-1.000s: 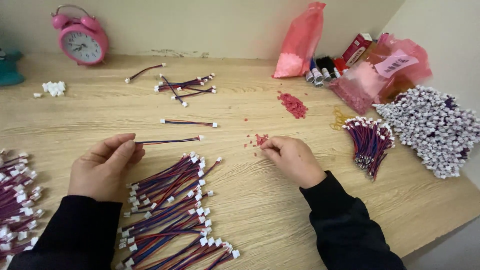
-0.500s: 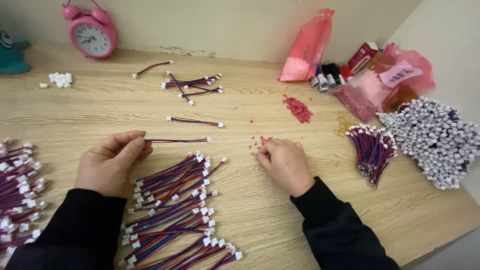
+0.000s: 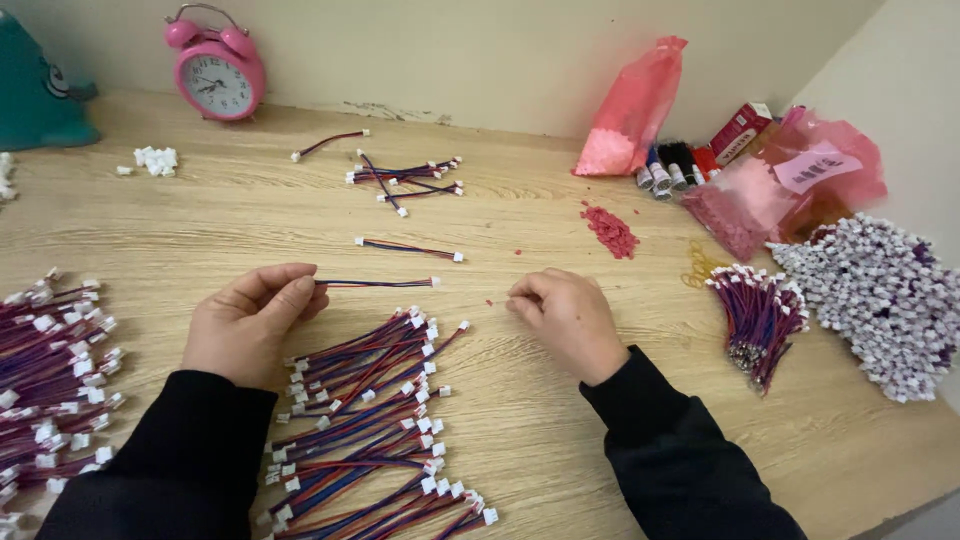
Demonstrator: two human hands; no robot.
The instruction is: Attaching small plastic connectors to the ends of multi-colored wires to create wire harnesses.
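Left hand (image 3: 248, 325) pinched shut, right hand (image 3: 566, 318) loosely curled.

Light wooden table (image 3: 240, 215) against plain cream wall (image 3: 480, 50); soft, even light

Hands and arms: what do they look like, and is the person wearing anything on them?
Both arms wear long black sleeves of soft, plain cloth that end at the wrists. The left hand and the right hand are bare: no gloves, and no rings, watch or bracelet show. No markings show on the sleeves.
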